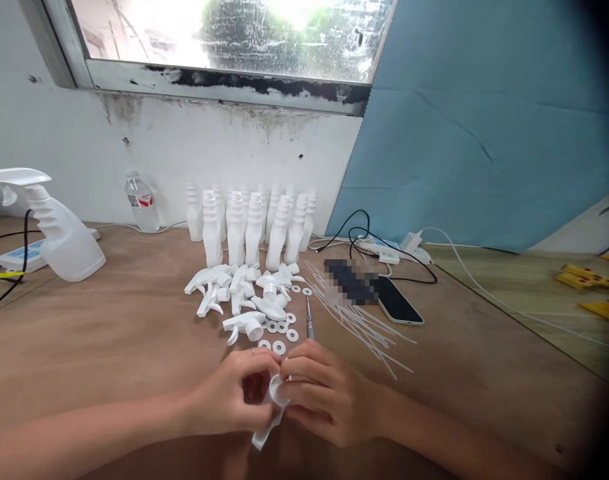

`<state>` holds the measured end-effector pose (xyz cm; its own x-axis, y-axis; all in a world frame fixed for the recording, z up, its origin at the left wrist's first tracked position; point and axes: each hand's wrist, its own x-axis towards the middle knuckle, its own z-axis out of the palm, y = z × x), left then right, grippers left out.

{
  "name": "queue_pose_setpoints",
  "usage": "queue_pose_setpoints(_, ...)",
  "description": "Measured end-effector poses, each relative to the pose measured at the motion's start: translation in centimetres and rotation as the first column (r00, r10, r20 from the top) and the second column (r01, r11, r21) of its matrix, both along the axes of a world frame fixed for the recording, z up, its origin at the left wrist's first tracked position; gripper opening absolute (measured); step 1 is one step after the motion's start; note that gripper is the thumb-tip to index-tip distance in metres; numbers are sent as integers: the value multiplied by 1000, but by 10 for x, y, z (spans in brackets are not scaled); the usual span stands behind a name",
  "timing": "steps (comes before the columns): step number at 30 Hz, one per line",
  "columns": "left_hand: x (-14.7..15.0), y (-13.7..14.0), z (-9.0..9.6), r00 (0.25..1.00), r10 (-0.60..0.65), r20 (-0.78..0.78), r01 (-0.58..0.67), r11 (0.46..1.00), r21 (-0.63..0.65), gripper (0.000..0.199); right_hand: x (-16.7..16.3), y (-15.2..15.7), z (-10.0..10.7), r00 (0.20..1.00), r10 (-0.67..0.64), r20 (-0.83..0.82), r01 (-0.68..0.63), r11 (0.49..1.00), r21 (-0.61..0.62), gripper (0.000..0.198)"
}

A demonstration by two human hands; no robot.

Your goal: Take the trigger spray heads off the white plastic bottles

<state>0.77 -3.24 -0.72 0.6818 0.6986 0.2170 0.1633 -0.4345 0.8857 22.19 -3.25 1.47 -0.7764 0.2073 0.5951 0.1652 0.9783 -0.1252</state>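
Low at the front of the table, my left hand (237, 393) is closed around a white trigger spray head (265, 435), its thumb and fingers curled about the body. My right hand (329, 393) presses its fingertips against the round collar of the same spray head, so both hands are on it; whether a small part sits between the right fingertips is hidden. Just beyond the hands lie several white ring washers (279, 348) and a thin tool with a grey handle (310, 325). A pile of white spray heads (242, 290) lies behind them.
White bottles (236, 230) stand in rows by the wall. Thin white tubes (357, 327) and a phone (399, 301) lie right. An assembled spray bottle (67, 233) and a water bottle (142, 203) stand left. Power strips (384, 250) and cables line the back.
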Motion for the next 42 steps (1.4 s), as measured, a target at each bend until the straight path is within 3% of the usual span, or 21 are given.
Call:
queue_pose_setpoints(7, 1, 0, -4, 1000, 12, 19, -12, 1000, -5, 18, 1, -2, -1, 995, 3, 97, -11, 997, 80, 23)
queue_pose_setpoints(14, 0, 1, -6, 1000, 13, 14, -13, 1000, -19, 21, -6, -9, 2, 992, -41, 118, 48, 997, -53, 23)
queue_pose_setpoints(19, 0, 0, -2, 1000, 21, 12, -20, 999, -51, 22, -7, -11, 2, 991, -44, 124, 54, 995, -79, 23)
queue_pose_setpoints(24, -1, 0, 1, 1000, 20, 11, -20, 999, -34, 24, -5, -9, -2, 999, -34, 25, 34, 999, 26, 29)
queue_pose_setpoints(28, -2, -3, 0, 999, 31, -9, -31, 999, -27, 21, -3, -6, -2, 997, -75, 22, 73, 994, 80, 16)
queue_pose_setpoints(31, -3, -6, -2, 999, 31, 14, -30, 999, -21, 30, -2, -6, -1, 997, -65, 43, 62, 996, 61, 11)
queue_pose_setpoints(33, -6, -7, -1, 1000, 8, 13, -8, 1000, 0, 33, -2, -6, -1, 997, -64, 48, 62, 997, 42, 10)
queue_pose_setpoints(38, -9, -5, 2, 996, -40, -80, 48, 995, 92, 18, -2, -7, -3, 997, -58, 52, 59, 998, -28, 14)
queue_pose_setpoints(42, -9, -3, 1, 998, -52, -41, 59, 976, 210, 13, -2, -7, -2, 1000, -23, 14, 24, 999, -42, 17)
